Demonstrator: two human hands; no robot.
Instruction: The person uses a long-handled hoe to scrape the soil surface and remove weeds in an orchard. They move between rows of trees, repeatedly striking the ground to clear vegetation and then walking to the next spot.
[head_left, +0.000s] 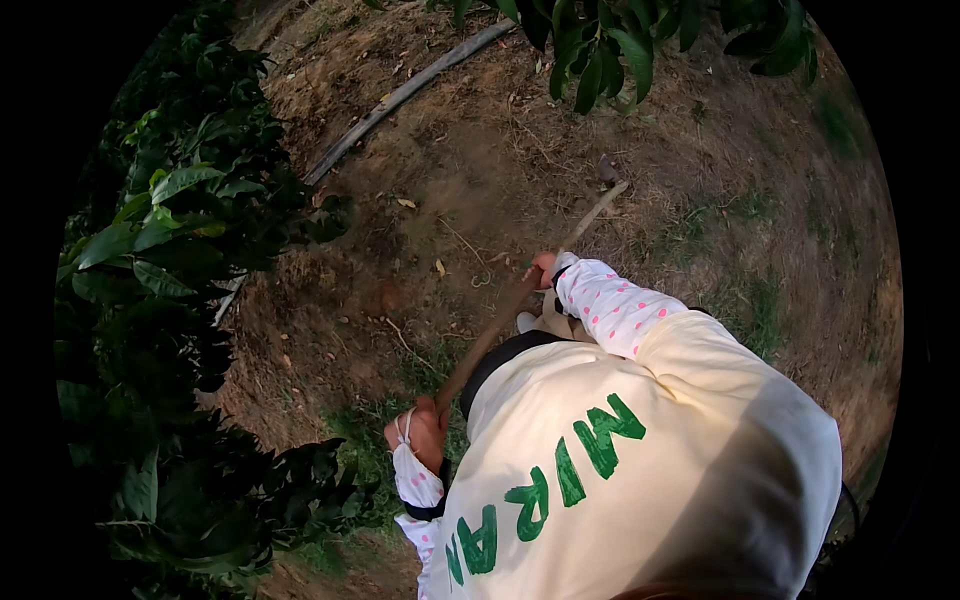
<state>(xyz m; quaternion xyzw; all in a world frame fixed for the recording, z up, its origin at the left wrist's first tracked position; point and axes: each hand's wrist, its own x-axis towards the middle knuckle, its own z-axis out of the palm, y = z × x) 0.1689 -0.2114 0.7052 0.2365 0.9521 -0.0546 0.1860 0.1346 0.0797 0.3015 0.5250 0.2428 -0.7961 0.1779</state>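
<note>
A long wooden handle (484, 337) runs slantwise in front of my body, from lower left to upper right. My left hand (424, 436) is closed around its lower-left end, with a white loop over the hand. Farther up, my right hand (541, 270) grips the handle near its middle. Its far end reaches the soil beside a small dark piece (608, 169), perhaps a hoe blade; the join is not clear. Both forearms wear white sleeves with pink dots (619, 304). A cream shirt (675, 450) with green lettering covers much of the lower view, and part of a shoe (526, 322) shows below the right hand.
Dense leafy branches (172, 255) line the left side, and more leaves (600, 56) hang at the top. A long grey pipe or pole (409, 88) lies on the brown soil (442, 172). Grass patches (757, 307), dry stalks and fallen leaves are scattered about.
</note>
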